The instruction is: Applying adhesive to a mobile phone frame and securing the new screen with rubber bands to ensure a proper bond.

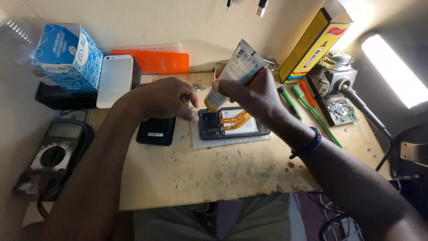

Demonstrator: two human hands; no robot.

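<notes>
The right hand [252, 91] is closed around a soft white glue tube [234, 71], tilted with its yellow nozzle down just over the top edge of the opened smartphone [232, 122] lying beneath it on a foam pad [198, 140]. The tube looks light and squashy, best held mid-body. The left hand [162, 98], fingers curled, presses at the phone's left edge; the exposed orange flex cables [235, 119] look fragile, so the frame seems the safer hold.

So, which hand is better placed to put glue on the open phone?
The right hand, probably. It already holds the glue tube with the nozzle pointing down over the opened phone. The left hand rests at the phone's left edge and could steady it.
</notes>
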